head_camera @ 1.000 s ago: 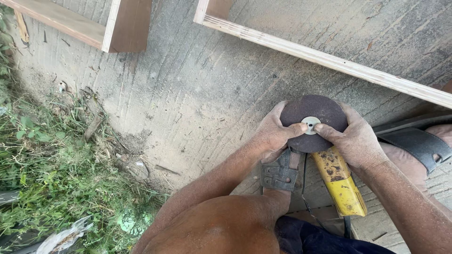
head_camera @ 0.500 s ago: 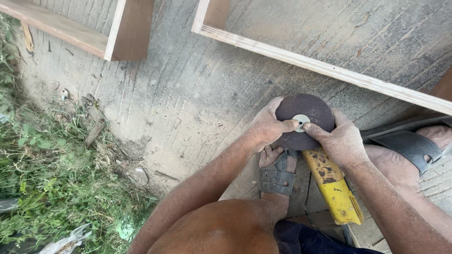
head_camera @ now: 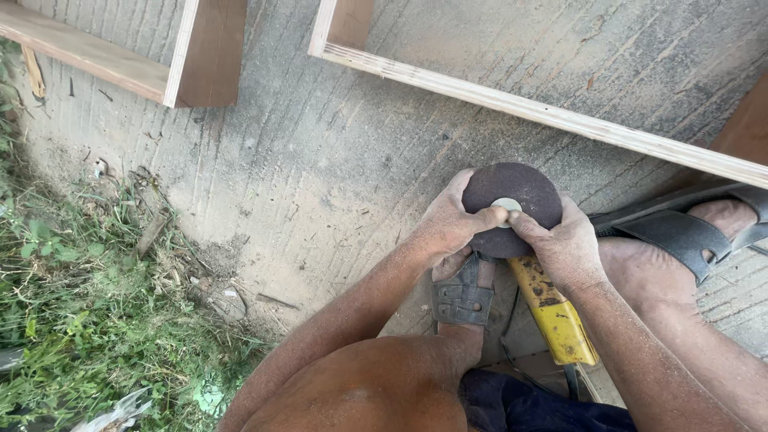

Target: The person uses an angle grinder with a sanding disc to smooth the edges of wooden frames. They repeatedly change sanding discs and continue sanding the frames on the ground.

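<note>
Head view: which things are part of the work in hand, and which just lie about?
In hand:
left hand and right hand, both on the dark sanding disc
yellow grinder

Lying about:
wooden frames
plywood strip
grass
sandals

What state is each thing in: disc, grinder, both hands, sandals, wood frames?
Abrasive disc: mounted on grinder, face up.
Yellow angle grinder: lying on concrete.
Left hand: gripping disc edge, thumb by centre nut.
Right hand: thumb pressing centre nut.
Sandals: worn, strapped.
Wooden frames: resting on concrete.
</note>
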